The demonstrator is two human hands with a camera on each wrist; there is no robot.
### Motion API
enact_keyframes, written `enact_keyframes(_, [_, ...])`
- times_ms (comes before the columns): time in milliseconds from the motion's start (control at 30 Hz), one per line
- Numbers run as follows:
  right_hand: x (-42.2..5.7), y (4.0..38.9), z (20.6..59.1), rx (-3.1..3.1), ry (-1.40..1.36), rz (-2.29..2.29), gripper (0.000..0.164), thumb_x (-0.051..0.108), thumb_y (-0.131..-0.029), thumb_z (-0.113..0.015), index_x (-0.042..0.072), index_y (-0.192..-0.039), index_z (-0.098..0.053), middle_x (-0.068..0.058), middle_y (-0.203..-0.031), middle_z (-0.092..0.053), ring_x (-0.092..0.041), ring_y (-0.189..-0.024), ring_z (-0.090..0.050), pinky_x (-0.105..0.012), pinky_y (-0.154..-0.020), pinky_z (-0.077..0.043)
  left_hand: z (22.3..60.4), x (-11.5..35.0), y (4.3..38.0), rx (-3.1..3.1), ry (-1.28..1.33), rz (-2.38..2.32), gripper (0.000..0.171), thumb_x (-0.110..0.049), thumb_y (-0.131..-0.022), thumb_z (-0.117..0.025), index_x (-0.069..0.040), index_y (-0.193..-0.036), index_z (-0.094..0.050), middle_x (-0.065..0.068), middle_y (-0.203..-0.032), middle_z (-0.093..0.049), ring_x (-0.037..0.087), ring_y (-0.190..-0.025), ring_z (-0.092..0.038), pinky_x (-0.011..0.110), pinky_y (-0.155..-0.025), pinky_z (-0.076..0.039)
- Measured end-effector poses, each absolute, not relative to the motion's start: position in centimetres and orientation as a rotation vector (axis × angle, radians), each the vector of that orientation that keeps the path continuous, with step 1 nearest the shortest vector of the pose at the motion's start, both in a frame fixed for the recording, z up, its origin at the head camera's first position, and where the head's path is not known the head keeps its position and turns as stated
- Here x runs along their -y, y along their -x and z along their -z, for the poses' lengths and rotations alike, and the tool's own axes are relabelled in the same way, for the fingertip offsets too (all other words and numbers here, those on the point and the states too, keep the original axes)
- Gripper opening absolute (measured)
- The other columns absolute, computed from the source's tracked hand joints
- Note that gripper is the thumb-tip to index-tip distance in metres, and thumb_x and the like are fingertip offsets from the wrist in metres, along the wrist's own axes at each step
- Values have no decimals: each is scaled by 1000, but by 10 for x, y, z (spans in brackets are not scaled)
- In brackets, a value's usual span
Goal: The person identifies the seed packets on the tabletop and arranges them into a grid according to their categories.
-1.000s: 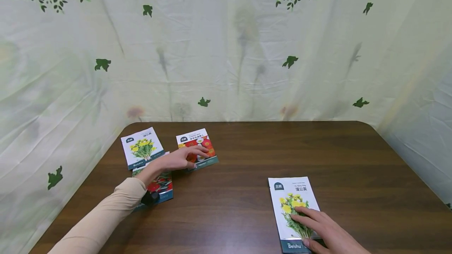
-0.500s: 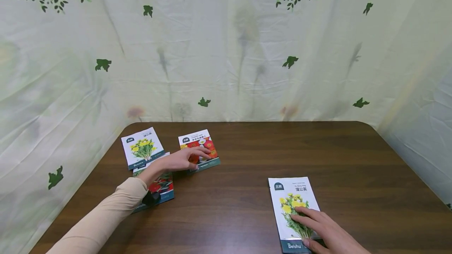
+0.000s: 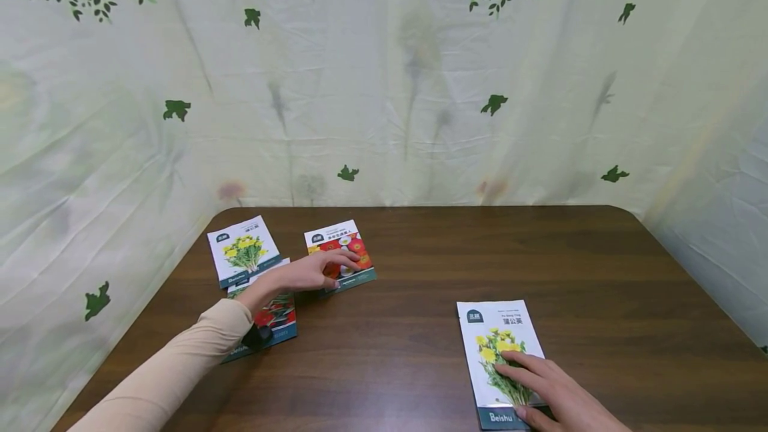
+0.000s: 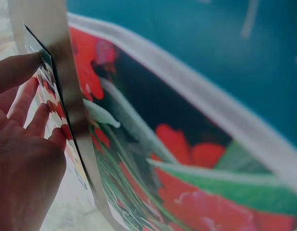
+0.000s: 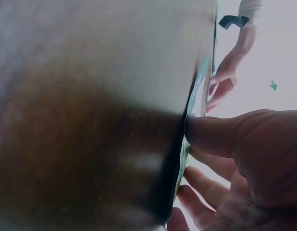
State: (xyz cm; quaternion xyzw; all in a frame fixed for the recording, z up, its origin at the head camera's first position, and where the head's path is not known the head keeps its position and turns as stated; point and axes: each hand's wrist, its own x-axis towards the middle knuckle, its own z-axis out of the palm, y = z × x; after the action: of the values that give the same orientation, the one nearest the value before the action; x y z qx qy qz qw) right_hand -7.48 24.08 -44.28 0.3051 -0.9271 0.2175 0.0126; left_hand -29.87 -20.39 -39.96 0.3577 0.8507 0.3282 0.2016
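My left hand (image 3: pixel 303 273) reaches across to a seed packet (image 3: pixel 331 232) with red and white daisy-like flowers. Its spread fingertips rest on the packet's face, and the thumb lies at the lower edge, as the left wrist view also shows. On the right, a seed packet with yellow dandelions (image 3: pixel 492 325) lies flat. My right hand (image 3: pixel 549 389) lies over its lower right part, fingers loosely bent on the printed face and thumb at the bottom band. In the right wrist view the thumb (image 5: pixel 211 132) touches that packet's edge.
Another dandelion packet (image 3: pixel 245 252) lies at the back left. It overlaps a packet with red blooms and a blue band (image 3: pixel 282 319), partly hidden under my left forearm. The brown wooden table (image 3: pixel 396 352) meets a leaf-patterned curtain (image 3: pixel 384 119) behind.
My left hand has slid the red-flowered packet slightly to the right, away from the left packets. The right hand and its dandelion packet stay put.
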Motion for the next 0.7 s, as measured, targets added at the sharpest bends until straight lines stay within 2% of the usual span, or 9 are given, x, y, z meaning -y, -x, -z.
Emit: enact_keyframes(700, [-241,76,442,2940,-932,-731,52,41,-93,-65,23,-141,-54,-5,-143,-49,-27,-120,-49,-35,-83,-50,398,197,290,-2369,-1043,-903,46,3,-87,-59,-7,-131,-62,15,-146,-43,38,-133,-35,59,-106,-32])
